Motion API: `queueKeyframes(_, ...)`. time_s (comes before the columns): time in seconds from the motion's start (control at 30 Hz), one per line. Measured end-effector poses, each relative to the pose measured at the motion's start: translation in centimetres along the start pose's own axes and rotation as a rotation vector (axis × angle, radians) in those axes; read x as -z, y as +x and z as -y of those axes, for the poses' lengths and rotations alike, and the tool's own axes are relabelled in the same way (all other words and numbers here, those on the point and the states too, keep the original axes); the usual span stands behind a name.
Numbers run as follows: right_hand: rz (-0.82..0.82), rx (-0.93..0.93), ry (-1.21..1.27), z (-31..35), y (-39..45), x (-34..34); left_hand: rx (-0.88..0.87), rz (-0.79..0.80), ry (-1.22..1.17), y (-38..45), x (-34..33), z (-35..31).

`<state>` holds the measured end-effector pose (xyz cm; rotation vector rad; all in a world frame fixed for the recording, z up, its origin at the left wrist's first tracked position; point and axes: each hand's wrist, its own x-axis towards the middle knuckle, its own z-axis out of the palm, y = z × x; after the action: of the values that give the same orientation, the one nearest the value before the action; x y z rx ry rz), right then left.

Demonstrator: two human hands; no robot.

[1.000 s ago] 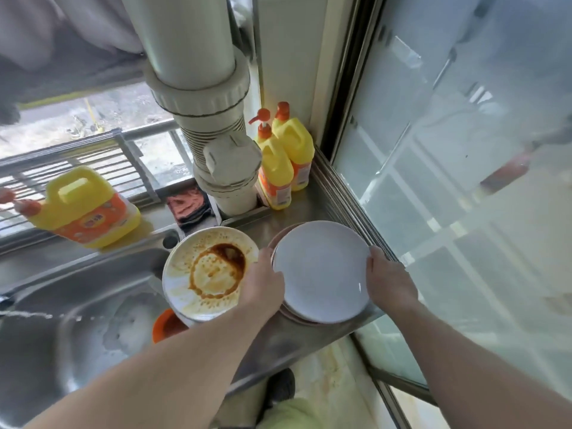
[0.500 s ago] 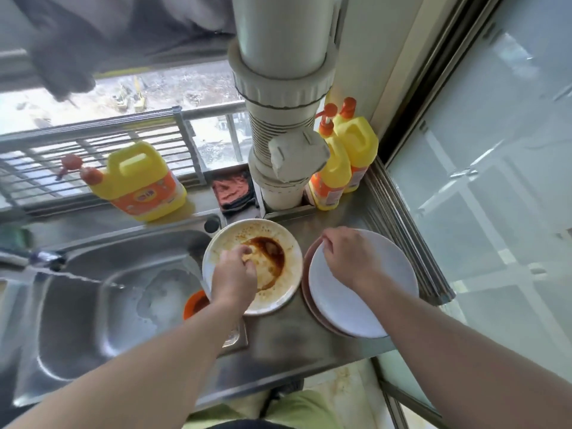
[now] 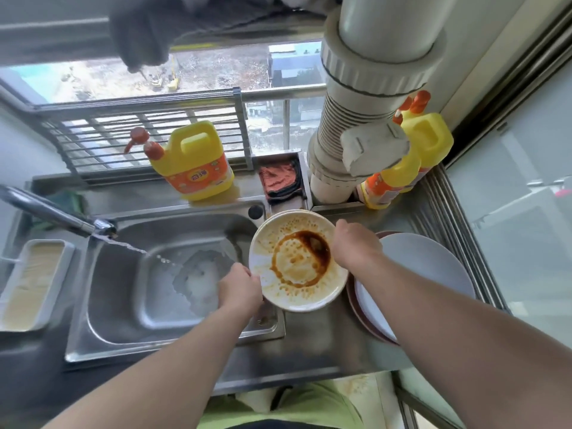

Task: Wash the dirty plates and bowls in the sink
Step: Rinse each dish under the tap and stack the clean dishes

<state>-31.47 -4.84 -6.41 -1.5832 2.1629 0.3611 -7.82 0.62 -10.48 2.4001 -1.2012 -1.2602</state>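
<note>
A white plate smeared with brown sauce is held over the right rim of the steel sink. My left hand grips its near-left edge and my right hand grips its right edge. To the right on the counter sits a stack of plates, a clean white one on top of a dark reddish one. Water runs from the tap into the basin.
A yellow detergent jug stands behind the sink, and two more yellow bottles stand beside a large grey pipe. A reddish cloth lies in a holder. A white tray sits at the far left.
My right hand left the clean plate stack and took the dirty plate's right edge. My left hand shifted to its near-left edge. The orange item under the plate is now hidden.
</note>
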Motion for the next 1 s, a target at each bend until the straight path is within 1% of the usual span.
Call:
queueKeyframes(0.07, 0.000, -0.046, 0.094, 0.2, -0.1, 0.4, 0.002, 0.016, -0.017, -0.3, 0.3, -0.3)
queueKeyframes(0.17, -0.045, -0.012, 0.210, 0.5, -0.6, 1.1, -0.005, 0.027, -0.081, -0.5, 1.3, -0.1)
queueKeyframes(0.23, -0.088, 0.017, 0.376, 1.3, -1.3, 1.5, 0.018, 0.038, -0.233, 0.0, 2.3, 0.6)
queueKeyframes(0.3, -0.119, 0.024, 0.532, 3.0, -2.5, 1.6, 0.060, 0.036, -0.375, 1.2, 3.6, 1.8)
queueKeyframes(0.37, -0.132, 0.023, 0.620, 5.3, -3.8, 1.1, 0.089, 0.061, -0.464, 2.9, 5.2, 3.5)
queueKeyframes(0.5, -0.077, -0.046, 0.754, 10.4, -6.5, -1.8, 0.111, 0.089, -0.464, 5.5, 9.9, 6.8)
queueKeyframes(0.63, 0.010, -0.149, 0.734, 16.2, -7.4, -5.7, 0.092, 0.062, -0.427, 7.7, 15.6, 10.0)
queueKeyframes(0.73, 0.122, -0.215, 0.723, 20.2, -7.6, -8.3, 0.083, 0.027, -0.347, 9.4, 19.7, 12.2)
queueKeyframes(0.83, 0.206, -0.242, 0.690, 23.3, -8.4, -10.4, 0.077, 0.025, -0.253, 11.3, 23.1, 14.0)
queueKeyframes(0.9, 0.270, -0.222, 0.639, 25.2, -8.9, -11.4, 0.062, 0.036, -0.225, 12.2, 25.0, 14.6)
queueKeyframes(0.97, 0.282, -0.208, 0.617, 26.7, -9.2, -12.3, -0.001, 0.032, -0.213, 12.1, 26.6, 14.1)
queueKeyframes(1.0, 0.277, -0.207, 0.647, 27.4, -9.2, -12.8, -0.036, 0.019, -0.202, 12.0, 27.2, 13.9)
